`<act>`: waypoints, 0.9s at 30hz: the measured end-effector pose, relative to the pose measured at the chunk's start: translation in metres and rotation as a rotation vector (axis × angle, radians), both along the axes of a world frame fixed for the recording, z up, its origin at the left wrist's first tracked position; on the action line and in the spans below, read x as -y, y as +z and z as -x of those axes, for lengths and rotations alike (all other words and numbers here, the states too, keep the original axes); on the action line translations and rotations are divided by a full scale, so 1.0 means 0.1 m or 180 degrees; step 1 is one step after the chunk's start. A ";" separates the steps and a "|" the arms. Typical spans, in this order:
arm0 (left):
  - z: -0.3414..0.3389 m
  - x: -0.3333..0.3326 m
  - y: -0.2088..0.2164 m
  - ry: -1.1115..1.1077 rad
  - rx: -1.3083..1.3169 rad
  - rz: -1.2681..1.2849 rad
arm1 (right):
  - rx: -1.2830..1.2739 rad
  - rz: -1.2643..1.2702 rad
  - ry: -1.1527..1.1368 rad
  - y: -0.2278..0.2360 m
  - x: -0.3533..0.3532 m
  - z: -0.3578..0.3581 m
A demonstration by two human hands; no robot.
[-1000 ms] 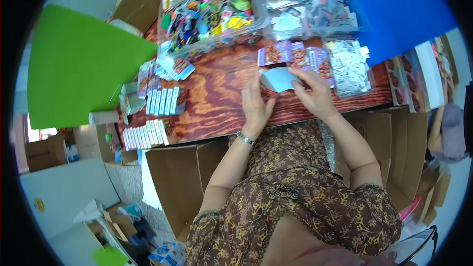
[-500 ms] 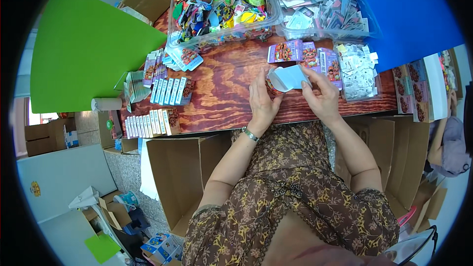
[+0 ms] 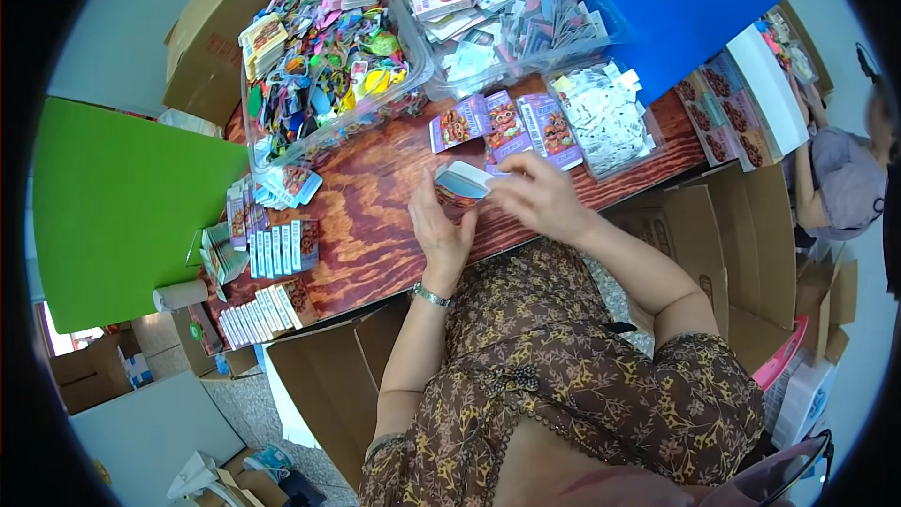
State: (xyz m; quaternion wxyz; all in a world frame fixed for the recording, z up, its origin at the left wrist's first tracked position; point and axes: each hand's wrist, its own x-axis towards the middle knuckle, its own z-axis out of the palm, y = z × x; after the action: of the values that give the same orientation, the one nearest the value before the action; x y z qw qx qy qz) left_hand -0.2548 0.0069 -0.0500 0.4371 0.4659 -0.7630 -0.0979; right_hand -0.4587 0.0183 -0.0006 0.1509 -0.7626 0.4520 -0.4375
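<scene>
My left hand [image 3: 439, 233] is wrapped round a small printed cardboard box [image 3: 462, 182] held just above the wooden table. The box's top is open and its pale inside faces up. At the box's right edge, my right hand [image 3: 542, 195] pinches a white flap between thumb and fingers. What lies inside the box is too dark to make out. Just beyond my hands are several flat purple printed boxes [image 3: 507, 130]. To the left, filled small boxes stand in two rows, a farther row [image 3: 274, 250] and a nearer row [image 3: 261, 314].
A clear bin of colourful pieces [image 3: 328, 143] and a bin of card packets [image 3: 519, 64] stand at the back. Right of the purple boxes is a tray of white slips [image 3: 601, 122]. Green [image 3: 131, 216] and blue [image 3: 676, 9] panels flank the table [image 3: 366, 216]. Another person [image 3: 845, 178] is at the far right.
My view has turned, so the table now slants up to the right. The box has tilted in my left hand, showing its opening, and my right hand has moved to its flap edge.
</scene>
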 end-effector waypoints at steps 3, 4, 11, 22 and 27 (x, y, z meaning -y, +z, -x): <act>-0.12 -0.04 -0.09 0.0179 0.0217 -0.0272 | 0.0369 -0.0588 -0.0945 0.03 0.20 0.50; -0.14 -0.04 -0.10 0.0167 0.0206 -0.0274 | 0.0280 -0.0886 -0.1198 0.01 0.31 0.75; -0.13 -0.10 -0.14 -0.0024 0.0303 -0.0245 | -0.0986 -0.1547 -0.1982 -0.49 0.49 1.65; -0.13 -0.12 -0.15 -0.0065 0.0306 -0.0397 | -0.0786 -0.1773 -0.2292 -0.59 0.57 1.59; -0.16 -0.14 -0.14 -0.0037 0.0253 -0.0425 | -0.0458 -0.1645 -0.2251 -0.55 0.57 1.79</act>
State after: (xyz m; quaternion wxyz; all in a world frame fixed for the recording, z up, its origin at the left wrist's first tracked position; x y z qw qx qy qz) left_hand -0.2389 0.0208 -0.0638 0.3739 0.4932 -0.7742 -0.1326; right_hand -0.6373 -0.0390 -0.0559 0.1459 -0.5268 0.7890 -0.2806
